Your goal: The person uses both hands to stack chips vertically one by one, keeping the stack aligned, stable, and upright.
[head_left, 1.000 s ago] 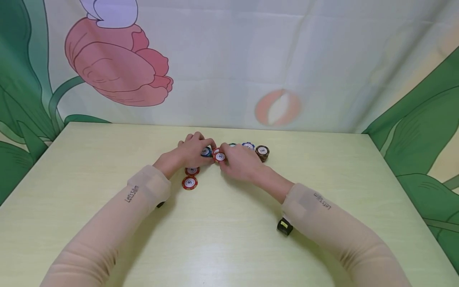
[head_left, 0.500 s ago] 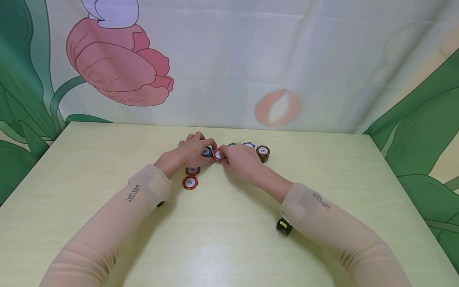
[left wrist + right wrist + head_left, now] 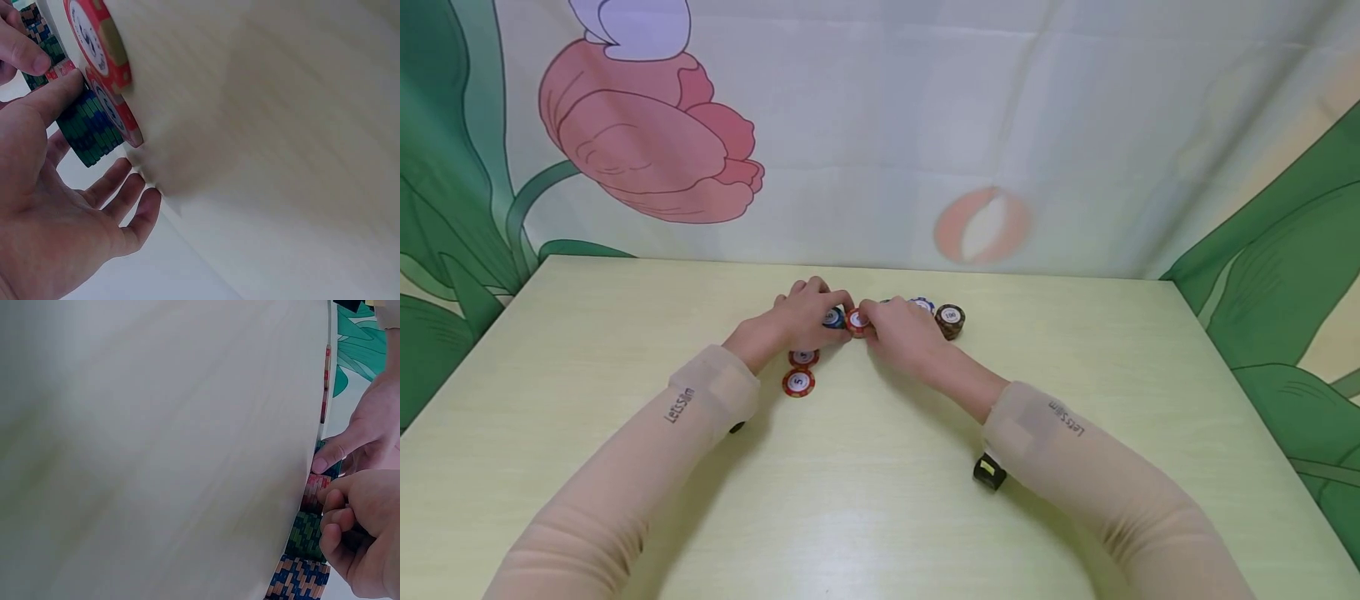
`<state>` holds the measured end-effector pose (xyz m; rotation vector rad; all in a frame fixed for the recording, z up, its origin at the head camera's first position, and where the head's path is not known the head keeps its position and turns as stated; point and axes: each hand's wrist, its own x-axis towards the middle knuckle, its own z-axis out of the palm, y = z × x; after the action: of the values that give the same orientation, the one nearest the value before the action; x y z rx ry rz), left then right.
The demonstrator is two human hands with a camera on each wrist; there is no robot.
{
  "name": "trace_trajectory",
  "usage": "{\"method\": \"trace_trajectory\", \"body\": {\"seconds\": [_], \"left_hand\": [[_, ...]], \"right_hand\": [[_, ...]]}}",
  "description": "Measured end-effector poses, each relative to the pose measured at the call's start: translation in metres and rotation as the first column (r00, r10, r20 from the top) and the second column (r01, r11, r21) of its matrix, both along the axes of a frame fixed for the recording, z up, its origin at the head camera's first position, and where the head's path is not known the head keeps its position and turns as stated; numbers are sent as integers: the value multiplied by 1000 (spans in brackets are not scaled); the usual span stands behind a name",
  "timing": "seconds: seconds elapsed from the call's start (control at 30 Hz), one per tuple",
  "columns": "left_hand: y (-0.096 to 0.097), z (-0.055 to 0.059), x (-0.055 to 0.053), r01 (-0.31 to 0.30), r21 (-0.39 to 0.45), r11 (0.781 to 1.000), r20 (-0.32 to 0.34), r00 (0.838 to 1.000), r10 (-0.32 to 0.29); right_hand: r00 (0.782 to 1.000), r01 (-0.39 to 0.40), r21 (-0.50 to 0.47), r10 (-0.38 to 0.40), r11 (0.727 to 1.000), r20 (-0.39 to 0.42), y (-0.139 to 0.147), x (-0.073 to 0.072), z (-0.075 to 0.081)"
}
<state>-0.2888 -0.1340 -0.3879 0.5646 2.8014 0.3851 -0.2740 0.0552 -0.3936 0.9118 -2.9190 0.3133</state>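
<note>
Poker chips stand in a row of stacks near the table's back edge. My left hand (image 3: 807, 315) curls round the blue-green chip stack (image 3: 832, 317), its thumb and forefinger tips right at the red chip stack (image 3: 857, 322) beside it. From the other side my right hand (image 3: 906, 333) pinches the red chips between thumb and forefinger, its other fingers folded, as the right wrist view shows. There the red stack (image 3: 314, 490) sits between the left thumb and the right fingers. The green stack (image 3: 305, 536) is next to the right hand, largely hidden from the head camera.
Two loose red chips, one (image 3: 798, 382) nearer and one (image 3: 804, 357) partly under the left hand, lie flat on the pale table (image 3: 880, 500). To the right stand a blue-and-white-topped stack (image 3: 922, 306) and a dark stack (image 3: 951, 319). A printed curtain (image 3: 850, 150) hangs behind.
The red chip in my right fingers has shifted back from the front of the red stack and now lines up on top. The left hand has stayed in place.
</note>
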Motion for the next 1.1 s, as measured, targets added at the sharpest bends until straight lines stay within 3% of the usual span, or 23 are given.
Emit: {"method": "trace_trajectory", "body": {"seconds": [0.63, 0.8, 0.93, 1.1], "left_hand": [[-1, -3, 1, 13, -8, 1000, -25, 1000, -13], [-3, 1, 2, 18, 11, 1000, 4, 1000, -18], [-7, 5, 3, 15, 55, 998, 52, 998, -18], [-15, 11, 7, -22, 82, 996, 104, 994, 13]], "right_hand": [[1000, 4, -34, -4, 999, -13, 5, 2, 2], [998, -20, -76, 16, 997, -55, 8, 0, 10], [995, -46, -48, 42, 998, -87, 9, -4, 14], [999, -41, -24, 40, 999, -37, 11, -11, 12]]}}
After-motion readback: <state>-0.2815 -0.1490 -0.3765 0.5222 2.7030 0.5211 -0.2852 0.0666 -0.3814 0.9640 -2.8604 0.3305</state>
